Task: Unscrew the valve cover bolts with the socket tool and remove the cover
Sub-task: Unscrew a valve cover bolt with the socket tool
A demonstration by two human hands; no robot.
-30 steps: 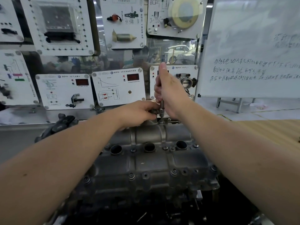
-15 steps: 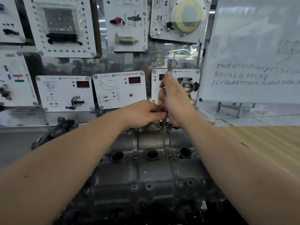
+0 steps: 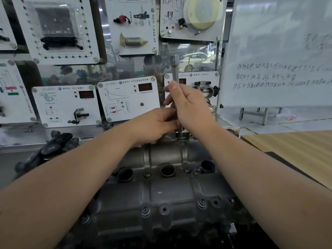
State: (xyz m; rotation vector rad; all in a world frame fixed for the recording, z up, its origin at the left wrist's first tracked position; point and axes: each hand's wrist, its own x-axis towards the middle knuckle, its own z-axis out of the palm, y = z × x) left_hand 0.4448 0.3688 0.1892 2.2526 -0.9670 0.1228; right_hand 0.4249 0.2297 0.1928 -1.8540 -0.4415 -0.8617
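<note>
The grey metal valve cover [image 3: 161, 191] lies in front of me, with three round plug holes and several bolts [image 3: 145, 211] along its near edge. A slim socket tool [image 3: 175, 69] stands upright on a bolt at the cover's far edge. My right hand [image 3: 190, 106] grips the tool's shaft, thumb up along it. My left hand [image 3: 154, 124] pinches the shaft lower down, just above the cover. The tool's lower tip [image 3: 180, 135] shows below the hands.
White training panels [image 3: 127, 99] with sensors and red displays stand right behind the engine. A whiteboard [image 3: 276, 51] with writing stands at the right. A wooden table [image 3: 296, 151] lies at the right, and black parts [image 3: 48, 150] sit left of the cover.
The view has tilted, so the hands and the cover sit lower in the frame. More of the tool's shaft shows above my right hand. Both hands stay on the tool.
</note>
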